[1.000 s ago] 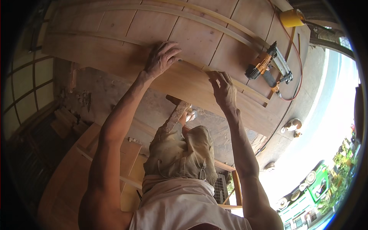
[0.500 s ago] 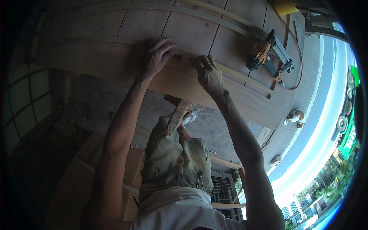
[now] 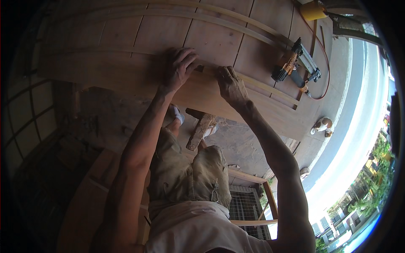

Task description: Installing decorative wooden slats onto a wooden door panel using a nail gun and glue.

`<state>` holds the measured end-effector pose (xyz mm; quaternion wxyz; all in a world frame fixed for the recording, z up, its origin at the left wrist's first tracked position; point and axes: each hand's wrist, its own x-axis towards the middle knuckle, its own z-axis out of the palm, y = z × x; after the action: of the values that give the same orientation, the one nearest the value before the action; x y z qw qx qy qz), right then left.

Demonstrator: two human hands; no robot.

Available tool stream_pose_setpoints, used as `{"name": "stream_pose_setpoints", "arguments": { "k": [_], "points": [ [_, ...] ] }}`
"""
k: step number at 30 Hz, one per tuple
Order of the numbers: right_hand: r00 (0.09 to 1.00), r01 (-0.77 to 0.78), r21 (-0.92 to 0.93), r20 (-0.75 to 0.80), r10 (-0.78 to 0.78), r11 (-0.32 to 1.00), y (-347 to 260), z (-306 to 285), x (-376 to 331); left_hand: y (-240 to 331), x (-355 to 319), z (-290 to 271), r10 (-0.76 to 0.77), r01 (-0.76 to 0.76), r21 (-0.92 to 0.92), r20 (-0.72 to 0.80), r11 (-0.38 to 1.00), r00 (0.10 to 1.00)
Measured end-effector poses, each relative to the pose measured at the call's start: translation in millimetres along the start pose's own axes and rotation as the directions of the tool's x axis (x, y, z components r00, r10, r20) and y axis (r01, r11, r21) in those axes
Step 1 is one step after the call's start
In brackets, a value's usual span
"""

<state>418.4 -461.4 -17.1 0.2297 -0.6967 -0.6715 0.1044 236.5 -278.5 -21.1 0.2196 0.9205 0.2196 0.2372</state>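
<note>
A thin wooden strip runs along the near side of a wide wooden panel. My left hand is closed over this strip left of the middle, with its fingers bent and pointing right. A short way to the right, my right hand grips the same strip, its fingers curled tightly. Between the hands shows a small dark gap. The fingertips of both hands are partly hidden. On the panel to the right lies an orange and black nail gun, touched by neither hand.
A red air hose curves from the nail gun toward a yellow container. More long strips cross the panel farther away. Below the panel are a rough wooden piece and my feet. A brown and white dog is near the road.
The view has shifted slightly, and my left foot now shows below the panel. Both hands stay on the strip, a little closer together. The green vehicle on the road has left the view.
</note>
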Motion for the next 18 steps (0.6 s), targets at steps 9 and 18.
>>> {"name": "stream_pose_setpoints", "arguments": {
  "k": [9,18],
  "points": [
    [0.98,-0.198,0.254,0.07,0.186,0.947,6,-11,37,2,4,-5,0.014,-0.014,-0.014,-0.019,1.0,1.0],
    [0.942,-0.236,0.135,0.275,0.193,0.962,7,-19,56,-5,3,-1,-0.005,0.003,-0.047,-0.028,0.999,1.0]
  ]
}}
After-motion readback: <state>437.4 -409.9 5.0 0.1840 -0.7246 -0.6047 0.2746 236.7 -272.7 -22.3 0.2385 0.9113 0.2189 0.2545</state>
